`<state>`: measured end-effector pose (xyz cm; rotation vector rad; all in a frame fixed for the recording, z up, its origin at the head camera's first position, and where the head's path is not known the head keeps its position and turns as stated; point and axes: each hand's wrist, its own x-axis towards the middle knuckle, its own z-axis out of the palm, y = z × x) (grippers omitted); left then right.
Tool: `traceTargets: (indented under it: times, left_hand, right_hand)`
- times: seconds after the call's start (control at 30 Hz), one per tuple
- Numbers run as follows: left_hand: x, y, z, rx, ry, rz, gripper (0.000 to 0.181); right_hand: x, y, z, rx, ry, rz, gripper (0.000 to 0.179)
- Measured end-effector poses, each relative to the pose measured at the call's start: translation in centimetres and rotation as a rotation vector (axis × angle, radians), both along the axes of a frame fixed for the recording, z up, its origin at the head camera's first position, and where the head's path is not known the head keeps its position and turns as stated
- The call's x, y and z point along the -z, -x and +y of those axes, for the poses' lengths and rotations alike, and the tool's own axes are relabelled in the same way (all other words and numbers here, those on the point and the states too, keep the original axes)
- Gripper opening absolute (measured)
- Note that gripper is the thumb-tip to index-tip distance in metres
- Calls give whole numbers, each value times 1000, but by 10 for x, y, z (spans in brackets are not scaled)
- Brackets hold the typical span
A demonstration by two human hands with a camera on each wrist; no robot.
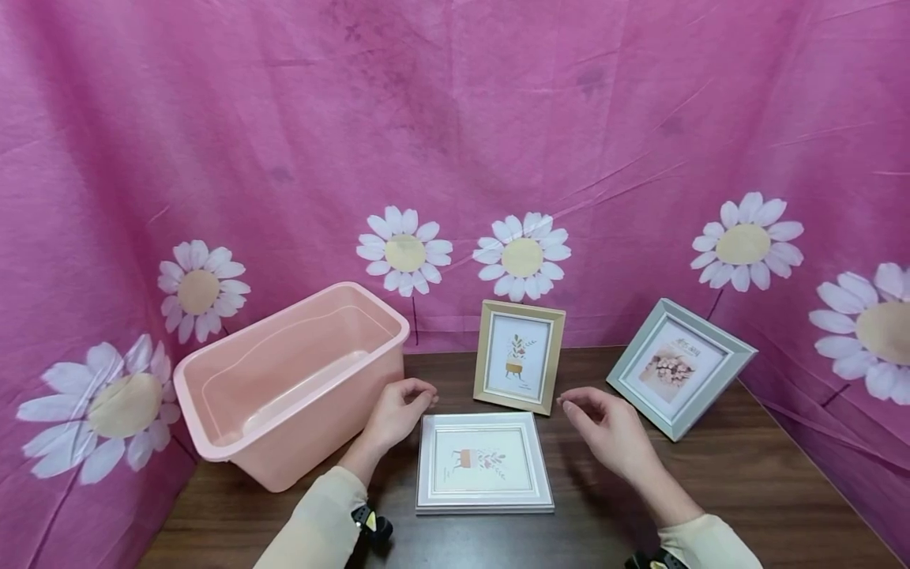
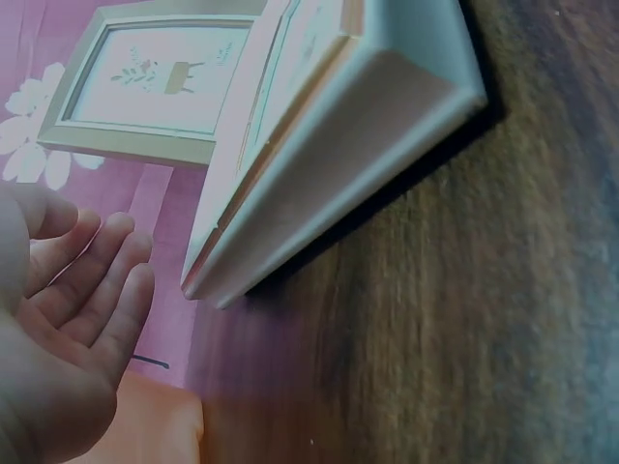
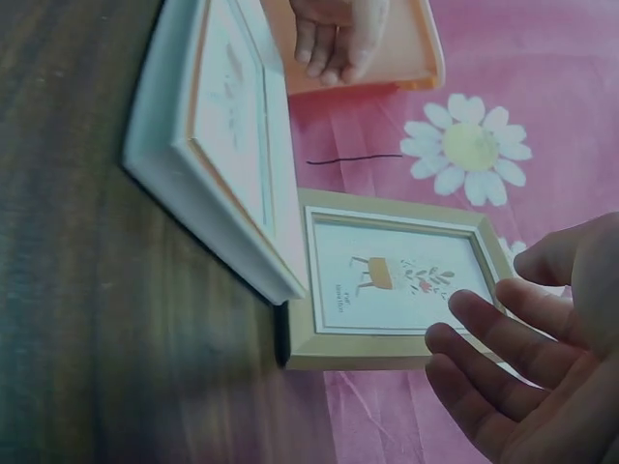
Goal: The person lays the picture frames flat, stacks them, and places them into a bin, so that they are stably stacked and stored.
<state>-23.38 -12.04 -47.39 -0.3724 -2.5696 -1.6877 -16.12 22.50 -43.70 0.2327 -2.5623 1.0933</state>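
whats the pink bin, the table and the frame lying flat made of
Pink bin: probably moulded plastic, satin, given its smooth walls and rounded rim. Table: wood or wood-look laminate, slightly glossy, showing dark streaky grain. Flat frame: perhaps painted wood or plastic, soft sheen along its pale moulding.

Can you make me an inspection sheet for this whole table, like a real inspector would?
Surface: dark brown wood-grain table.
Job's things: silvery-white rectangular picture frame, lying flat; gold rectangular picture frame, standing behind it.
Clutter: pink oblong plastic tub, on the left; grey-green rectangular picture frame, on the right.
Hands: bare left hand and bare right hand, both holding nothing.
Cables: nothing seen.
Surroundings: bright pink cloth printed with white, yellow-centred daisies.
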Motion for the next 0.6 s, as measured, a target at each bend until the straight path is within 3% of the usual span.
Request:
traceTargets:
  times: [0.17, 0.4, 0.6]
  left_hand:
    - [-3, 4, 5, 37, 45, 4, 17]
    - [-8, 9, 13, 24, 115, -6, 19]
    - [-11, 14, 22, 44, 135, 9, 21]
  right_hand:
    - [-7, 12, -1, 14, 10, -15, 16]
    - [-10, 30, -3, 49, 57, -30, 25]
    - [-11, 42, -3, 60, 116, 5, 30]
